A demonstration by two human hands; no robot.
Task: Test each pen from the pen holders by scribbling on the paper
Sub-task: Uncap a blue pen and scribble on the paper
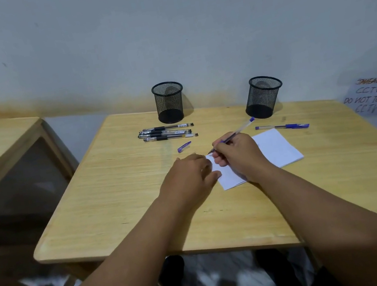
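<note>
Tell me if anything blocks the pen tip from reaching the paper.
Nothing visible does. The right hand holds the blue pen with its tip right at the far left corner of the paper. The left hand rests at the paper's left edge, beside the tip rather than under it.

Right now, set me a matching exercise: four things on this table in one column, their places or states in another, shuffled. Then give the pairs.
Things:
1. loose blue cap
2. black pens
3. capped blue pen
4. uncapped blue pen

Places or states:
A. held in the right hand, tip at the paper
B. bunched in front of the left holder
C. lying alone beyond the paper, near the right holder
D. on the bare table, beyond the left hand

Pairs: 1-D, 2-B, 3-C, 4-A
</note>
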